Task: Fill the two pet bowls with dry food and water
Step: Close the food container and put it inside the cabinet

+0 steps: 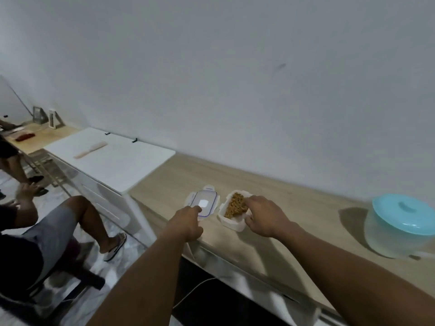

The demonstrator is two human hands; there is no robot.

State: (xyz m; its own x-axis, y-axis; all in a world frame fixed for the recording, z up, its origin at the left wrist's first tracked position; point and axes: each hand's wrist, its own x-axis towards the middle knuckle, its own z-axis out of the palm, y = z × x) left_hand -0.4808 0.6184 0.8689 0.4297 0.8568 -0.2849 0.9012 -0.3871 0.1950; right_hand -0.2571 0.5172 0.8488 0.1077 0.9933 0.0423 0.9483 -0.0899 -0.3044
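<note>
Head view: the open container (230, 222) of dry food, near the counter (306, 208) edge, is pinched at its wall by the right hand (263, 215). Its lid (205, 200) is touched by the left hand (188, 220), but the grip cannot be told. Kibble may be spilled if the container is tilted hastily.

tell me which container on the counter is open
The small white container of dry food; the big round container has its teal lid on.

Open white container (231, 223) of brown dry food (235, 204) sits beside its clear lid (204, 199).
</note>
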